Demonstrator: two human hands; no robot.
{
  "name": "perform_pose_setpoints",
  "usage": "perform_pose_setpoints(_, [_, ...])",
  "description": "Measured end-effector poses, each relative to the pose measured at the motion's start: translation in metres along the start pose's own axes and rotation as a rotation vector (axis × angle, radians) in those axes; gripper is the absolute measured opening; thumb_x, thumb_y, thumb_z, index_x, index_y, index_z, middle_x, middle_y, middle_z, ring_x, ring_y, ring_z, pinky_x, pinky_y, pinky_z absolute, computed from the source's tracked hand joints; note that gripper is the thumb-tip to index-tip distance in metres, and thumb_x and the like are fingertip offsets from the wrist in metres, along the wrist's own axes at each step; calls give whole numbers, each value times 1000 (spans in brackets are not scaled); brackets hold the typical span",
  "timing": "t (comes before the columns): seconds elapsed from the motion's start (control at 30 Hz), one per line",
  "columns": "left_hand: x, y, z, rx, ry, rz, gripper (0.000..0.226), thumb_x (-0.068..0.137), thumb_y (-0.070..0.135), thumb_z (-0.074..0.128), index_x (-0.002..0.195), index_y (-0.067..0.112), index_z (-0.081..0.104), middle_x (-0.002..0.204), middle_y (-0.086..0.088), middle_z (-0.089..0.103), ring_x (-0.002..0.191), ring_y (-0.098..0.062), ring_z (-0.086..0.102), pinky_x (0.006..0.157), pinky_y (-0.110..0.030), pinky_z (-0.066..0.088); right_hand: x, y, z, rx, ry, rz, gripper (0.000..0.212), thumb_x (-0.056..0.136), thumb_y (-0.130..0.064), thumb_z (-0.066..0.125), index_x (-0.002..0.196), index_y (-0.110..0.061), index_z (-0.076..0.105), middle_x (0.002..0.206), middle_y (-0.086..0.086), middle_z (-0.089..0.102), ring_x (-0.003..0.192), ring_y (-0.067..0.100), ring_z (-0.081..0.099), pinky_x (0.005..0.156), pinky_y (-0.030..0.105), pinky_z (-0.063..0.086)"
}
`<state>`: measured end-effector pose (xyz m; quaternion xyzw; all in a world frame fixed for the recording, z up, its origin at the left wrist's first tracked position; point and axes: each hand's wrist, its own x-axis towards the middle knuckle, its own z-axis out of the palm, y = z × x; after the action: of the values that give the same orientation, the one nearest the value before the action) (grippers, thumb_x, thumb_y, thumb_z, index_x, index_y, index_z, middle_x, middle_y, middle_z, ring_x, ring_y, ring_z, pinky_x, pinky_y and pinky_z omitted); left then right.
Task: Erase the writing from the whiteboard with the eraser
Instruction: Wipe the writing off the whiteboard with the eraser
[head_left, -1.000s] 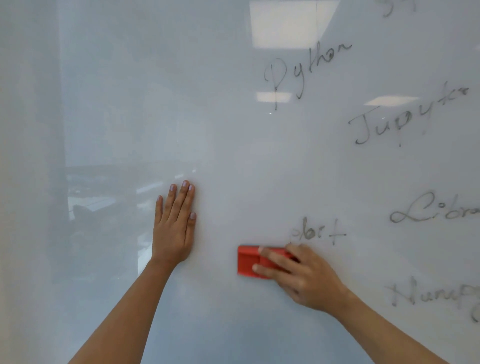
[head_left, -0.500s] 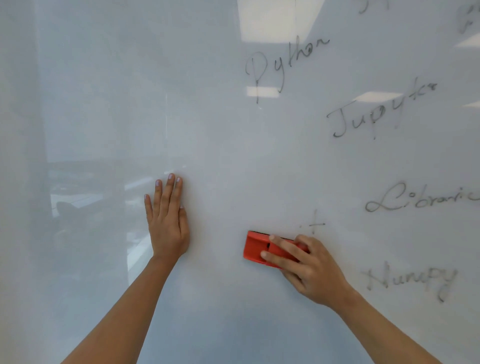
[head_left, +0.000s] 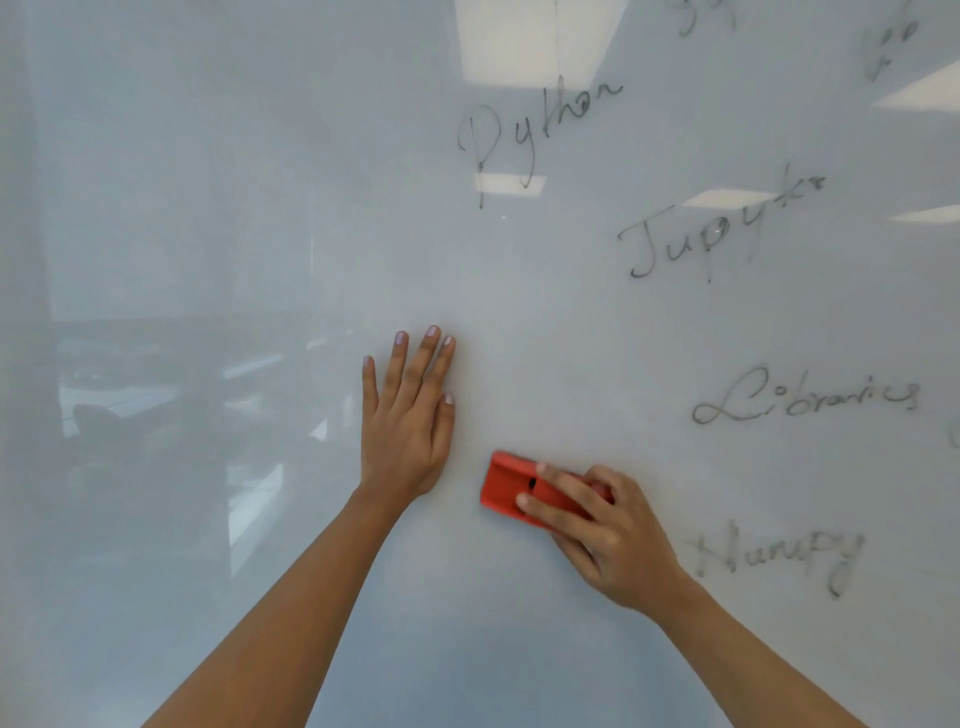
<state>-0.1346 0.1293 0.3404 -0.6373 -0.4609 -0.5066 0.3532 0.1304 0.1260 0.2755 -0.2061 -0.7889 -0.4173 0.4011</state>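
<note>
Right hand (head_left: 618, 540) gripping red eraser (head_left: 511, 486) against whiteboard (head_left: 260, 208), left hand (head_left: 408, 415) flat beside it, handwritten words (head_left: 717, 234) at right

Whiteboard (head_left: 260, 156): glossy, smooth, mirrors ceiling lights and room. Eraser (head_left: 506, 486): red, smooth, looks plastic, slight sheen. Writing (head_left: 540, 124): thin dark marker strokes, matt, partly faded.

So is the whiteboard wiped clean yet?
Not yet. The whiteboard still shows words on its right side: Python, Jupyter, Libraries, Numpy. The right hand holds the red eraser left of Numpy.
</note>
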Motion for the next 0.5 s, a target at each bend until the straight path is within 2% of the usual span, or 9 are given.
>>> perform_pose_setpoints(0.1, [-3, -3, 5, 41, -25, 30, 57, 100, 26, 31, 156, 23, 18, 164, 8, 14, 152, -20, 8, 123, -47, 1, -17, 27, -15, -12, -9, 4, 49, 94, -29, 58, 140, -43, 47, 152, -13, 39, 97, 25, 50, 93, 33, 39])
perform_pose_setpoints(0.2, [-4, -6, 10, 86, -17, 43, 57, 102, 29, 27, 157, 24, 14, 165, 9, 10, 152, -20, 8, 123, -46, 0, 3, 58, -27, -36, 131, 166, 50, 90, -28, 64, 137, -41, 52, 150, -9, 43, 97, 26, 47, 95, 29, 32])
perform_pose_setpoints(0.33, [-4, -6, 12, 108, -5, 40, 57, 102, 30, 25, 157, 24, 13, 165, 8, 10, 152, -21, 8, 123, -45, -2, 39, 49, -19, -28, 250, 326, 46, 90, -27, 65, 134, -39, 55, 150, -7, 44, 101, 25, 42, 94, 30, 30])
perform_pose_setpoints(0.4, [-4, -7, 11, 102, -5, 43, 57, 102, 30, 26, 157, 23, 14, 165, 8, 11, 152, -21, 8, 123, -45, -1, 40, 29, -9, -18, 202, 255, 48, 91, -28, 63, 136, -41, 53, 151, -10, 41, 102, 24, 43, 96, 31, 31])
perform_pose_setpoints(0.5, [-3, -6, 8, 87, 0, 51, 57, 101, 29, 28, 157, 23, 17, 164, 7, 13, 152, -21, 10, 123, -45, 1, 22, 8, -3, -55, 3, -9, 51, 92, -31, 57, 140, -45, 45, 154, -16, 35, 105, 23, 48, 90, 34, 36])
